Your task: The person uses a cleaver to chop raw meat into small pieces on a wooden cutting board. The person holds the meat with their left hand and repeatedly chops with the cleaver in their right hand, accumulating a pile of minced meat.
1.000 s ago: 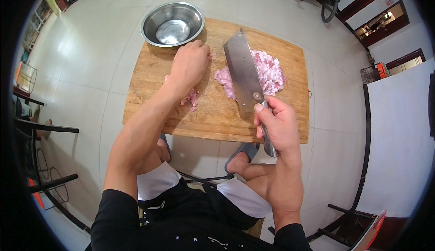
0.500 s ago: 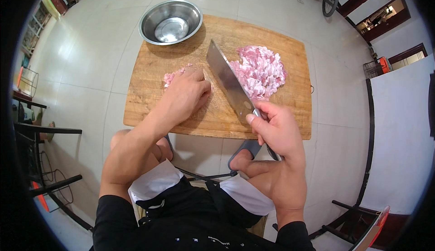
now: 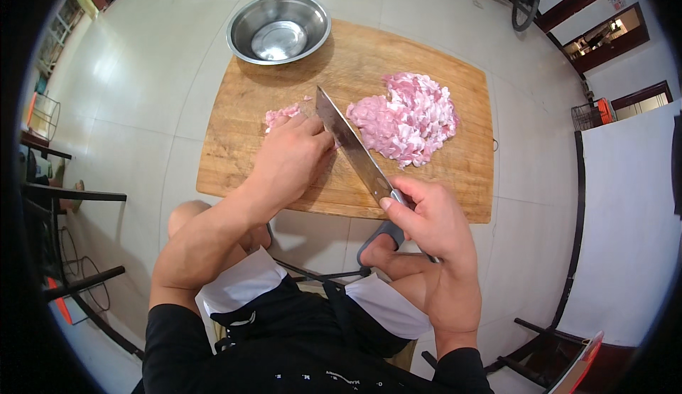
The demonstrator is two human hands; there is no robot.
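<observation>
My right hand [image 3: 426, 216] grips the handle of a cleaver [image 3: 354, 145], thumb laid against the base of the blade. The blade slants up and left over the wooden cutting board [image 3: 234, 166], its edge side close by my left fingertips. With fingers curled, my left hand [image 3: 298, 154] presses on a small portion of pink meat [image 3: 280, 115]. Most of what lies under those fingers is hidden; bits of meat show beyond the knuckles. To the right of the blade spreads a large heap of sliced pink and white meat [image 3: 408, 119].
An empty steel bowl [image 3: 245, 39] sits at the board's far left corner. Below the near edge are my legs and a grey slipper [image 3: 380, 241]. A black-framed rack [image 3: 78, 195] stands at left, a white-topped table [image 3: 629, 216] at right, a bicycle [image 3: 526, 0] far off.
The cleaver has moved left and lower, from beside the large heap to close beside my left fingers. My left hand stays on the small meat portion. The whole view has shifted slightly.
</observation>
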